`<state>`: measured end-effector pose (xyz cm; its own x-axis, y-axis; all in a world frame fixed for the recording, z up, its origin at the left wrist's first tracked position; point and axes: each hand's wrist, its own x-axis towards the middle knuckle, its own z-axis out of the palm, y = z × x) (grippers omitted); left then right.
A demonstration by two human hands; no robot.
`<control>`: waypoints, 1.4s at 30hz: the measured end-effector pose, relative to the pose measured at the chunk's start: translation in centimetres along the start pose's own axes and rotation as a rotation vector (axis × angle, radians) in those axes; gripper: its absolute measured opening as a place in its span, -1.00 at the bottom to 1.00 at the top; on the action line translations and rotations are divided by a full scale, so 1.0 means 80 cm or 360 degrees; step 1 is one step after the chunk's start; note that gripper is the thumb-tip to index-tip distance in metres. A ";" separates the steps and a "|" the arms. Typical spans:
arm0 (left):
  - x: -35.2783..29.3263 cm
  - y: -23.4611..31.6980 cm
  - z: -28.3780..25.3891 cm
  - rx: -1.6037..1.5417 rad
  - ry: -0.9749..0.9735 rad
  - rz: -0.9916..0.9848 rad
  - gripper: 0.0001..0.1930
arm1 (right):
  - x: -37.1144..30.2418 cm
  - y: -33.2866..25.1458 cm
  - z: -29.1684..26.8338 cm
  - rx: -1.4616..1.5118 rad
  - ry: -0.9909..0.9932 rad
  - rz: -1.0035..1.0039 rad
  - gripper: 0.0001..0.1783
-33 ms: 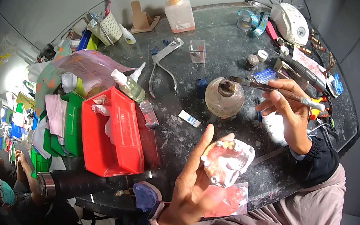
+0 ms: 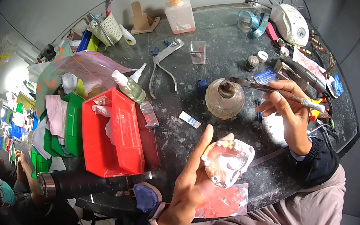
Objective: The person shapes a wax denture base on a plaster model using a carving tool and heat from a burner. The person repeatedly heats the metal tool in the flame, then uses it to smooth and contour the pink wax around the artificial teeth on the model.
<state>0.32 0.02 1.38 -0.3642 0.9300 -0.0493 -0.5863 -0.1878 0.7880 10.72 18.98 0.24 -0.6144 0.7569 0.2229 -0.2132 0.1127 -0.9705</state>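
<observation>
My left hand [image 2: 187, 192] is closed around a white plaster dental cast [image 2: 242, 159], holding it up over the near edge of the bench. Pink wax [image 2: 222, 154] and a few white teeth sit along its ridge. In my right hand [image 2: 291, 112] a wax knife [image 2: 267, 87] is pinched between thumb and fingers. Its dark blade reaches left over the wick of a round glass spirit burner [image 2: 225, 100]; no flame can be made out. Below the cast, a sheet of pink wax [image 2: 227, 201] lies on the bench, partly covered by my left hand.
Left of my hands stand a red bin [image 2: 111, 139], green bins [image 2: 73, 125] and a purple cast [image 2: 147, 196]. Pliers [image 2: 161, 67], a clear cup [image 2: 198, 51] and a liquid bottle [image 2: 180, 16] stand farther back. Tools and a white machine [image 2: 289, 25] crowd the right. A co-worker [image 2: 16, 191] sits far left.
</observation>
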 end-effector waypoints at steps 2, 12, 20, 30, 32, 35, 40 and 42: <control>0.002 0.002 -0.003 0.0224 -0.0076 -0.0019 -0.19 | 0.001 0.000 -0.001 -0.0010 0.0010 -0.0030 -0.75; 0.003 0.005 0.005 -0.0055 -0.0068 0.0050 -0.32 | 0.003 -0.002 0.001 -0.0014 0.0045 -0.0023 -0.75; -0.003 -0.008 -0.001 -0.0651 0.0042 -0.0260 -0.37 | 0.002 0.002 -0.001 -0.0038 0.0068 -0.0038 -0.77; -0.006 -0.006 -0.004 -0.0620 -0.0115 -0.0404 -0.33 | -0.011 -0.002 -0.004 -0.0245 -0.0149 -0.0593 -0.75; -0.007 -0.005 -0.004 -0.0535 -0.0072 -0.0475 -0.33 | -0.021 -0.005 -0.006 -0.0395 -0.0275 -0.0917 -0.73; -0.008 -0.006 -0.005 -0.0620 -0.0112 -0.0486 -0.38 | -0.029 -0.019 -0.014 -0.0435 -0.0678 -0.1204 -0.75; -0.005 -0.004 -0.003 -0.0354 0.0066 -0.0549 -0.37 | -0.034 -0.025 -0.005 -0.0277 -0.0961 -0.1287 -0.66; -0.005 -0.005 -0.004 -0.0315 0.0065 -0.0528 -0.38 | -0.037 -0.027 -0.001 -0.0250 -0.0997 -0.1256 -0.69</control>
<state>0.44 -0.35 0.87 -0.1572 0.9379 -0.3093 -0.8038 0.0605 0.5918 13.08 16.55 1.66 -0.6384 -0.0378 0.7688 -0.6551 0.5510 -0.5169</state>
